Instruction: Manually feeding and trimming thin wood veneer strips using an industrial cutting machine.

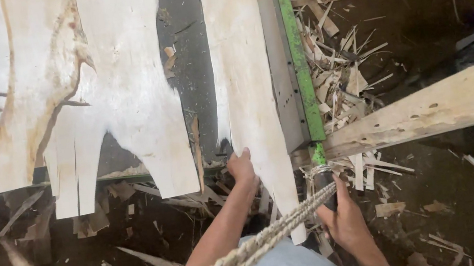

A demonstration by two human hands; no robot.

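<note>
Left hand (pixel 242 168) — fingers clamped on veneer strip (pixel 246 88), frame centre; right hand (pixel 338 214) — fingers wrapped round dark lever handle (pixel 323 182), lower centre.

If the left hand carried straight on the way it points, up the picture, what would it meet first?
The left hand already rests at the near edge of the narrow veneer strip. Going straight on, it would most likely slide along that pale sheet, beside the dark gap; depth is hard to judge here.
</note>
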